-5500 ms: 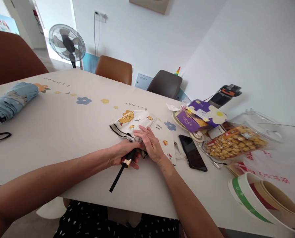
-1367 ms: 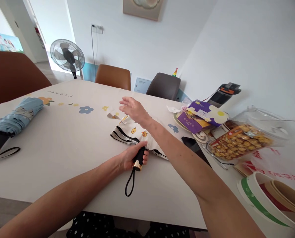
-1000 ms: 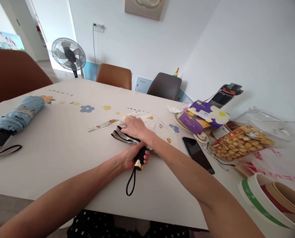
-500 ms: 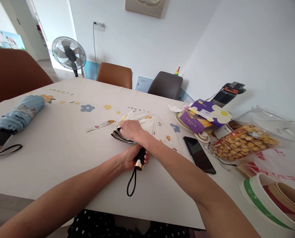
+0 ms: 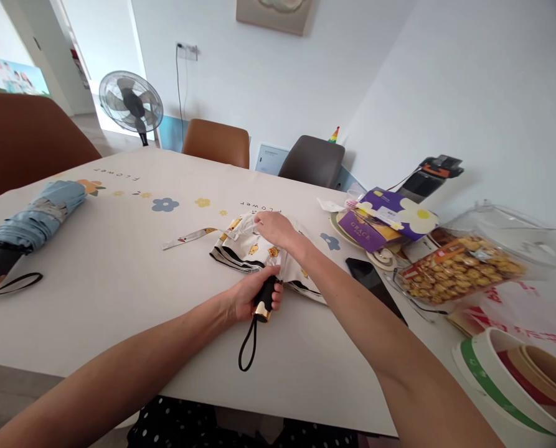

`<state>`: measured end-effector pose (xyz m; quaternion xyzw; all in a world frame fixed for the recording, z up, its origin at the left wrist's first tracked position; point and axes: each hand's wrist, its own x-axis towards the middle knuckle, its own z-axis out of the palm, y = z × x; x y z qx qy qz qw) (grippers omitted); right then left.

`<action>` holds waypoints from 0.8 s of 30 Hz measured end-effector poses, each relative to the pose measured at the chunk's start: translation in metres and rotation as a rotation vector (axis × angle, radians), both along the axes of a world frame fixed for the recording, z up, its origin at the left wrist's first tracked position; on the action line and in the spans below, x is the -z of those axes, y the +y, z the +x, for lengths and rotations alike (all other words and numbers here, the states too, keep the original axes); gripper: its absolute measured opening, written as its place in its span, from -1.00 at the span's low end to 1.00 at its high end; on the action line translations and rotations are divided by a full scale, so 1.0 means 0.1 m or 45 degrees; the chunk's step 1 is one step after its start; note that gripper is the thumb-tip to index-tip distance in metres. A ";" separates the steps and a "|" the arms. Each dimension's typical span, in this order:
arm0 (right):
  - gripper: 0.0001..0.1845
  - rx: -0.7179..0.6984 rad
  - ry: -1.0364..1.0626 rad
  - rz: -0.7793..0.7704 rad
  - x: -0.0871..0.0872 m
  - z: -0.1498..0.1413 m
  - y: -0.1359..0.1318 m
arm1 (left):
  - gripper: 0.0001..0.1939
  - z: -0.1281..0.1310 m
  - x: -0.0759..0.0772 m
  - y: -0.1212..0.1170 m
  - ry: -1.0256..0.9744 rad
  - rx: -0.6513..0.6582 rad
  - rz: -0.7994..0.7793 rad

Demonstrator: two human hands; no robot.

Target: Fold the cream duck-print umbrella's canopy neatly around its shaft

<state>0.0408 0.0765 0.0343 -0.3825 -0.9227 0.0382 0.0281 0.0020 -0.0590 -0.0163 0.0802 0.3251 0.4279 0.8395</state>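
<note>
My left hand [image 5: 252, 294] is wrapped round the black handle [image 5: 264, 297] of a white folding umbrella [image 5: 245, 246] with yellow cartoon prints and a dark edge. A black wrist loop hangs from the handle's gold end. The canopy lies loosely folded on the table, spreading to both sides of the handle. On its upper part, my right hand [image 5: 275, 227] has curled fingers pinching the fabric; the fingertips are partly hidden. A printed closing strap [image 5: 188, 238] sticks out to the left. At the far left lies a blue folded umbrella [image 5: 44, 214] with a black handle.
The table [image 5: 142, 298] has a white flowered cloth. On the right are a phone [image 5: 375, 289], eyeglasses [image 5: 418, 302], a purple box [image 5: 366, 227], a snack tub [image 5: 464, 267], a dark bottle [image 5: 422, 180] and tape rolls [image 5: 497, 379]. Chairs and a fan [image 5: 131, 102] stand beyond.
My right hand has moved up and right, from the canopy's left edge to its upper part. More printed fabric shows, and the canopy bunches differently. My left hand stays on the handle.
</note>
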 end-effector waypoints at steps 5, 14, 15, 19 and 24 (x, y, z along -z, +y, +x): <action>-0.62 -0.110 -0.087 -0.130 0.17 -0.05 0.03 | -0.72 0.00 0.01 0.00 -0.005 0.006 0.013; -0.63 -0.180 0.277 -0.379 0.06 -0.08 0.00 | -0.72 0.01 0.00 0.00 0.022 0.013 0.028; -0.64 -0.134 0.386 -0.383 0.05 -0.05 -0.02 | -0.72 0.01 0.00 -0.01 0.023 0.010 0.027; -0.66 -0.080 0.614 -0.367 -0.01 0.16 -0.13 | -0.73 0.01 0.00 -0.01 0.019 0.002 0.046; -0.69 -0.037 0.657 -0.294 0.00 0.57 -0.40 | -0.73 0.00 -0.01 -0.02 0.036 -0.007 0.064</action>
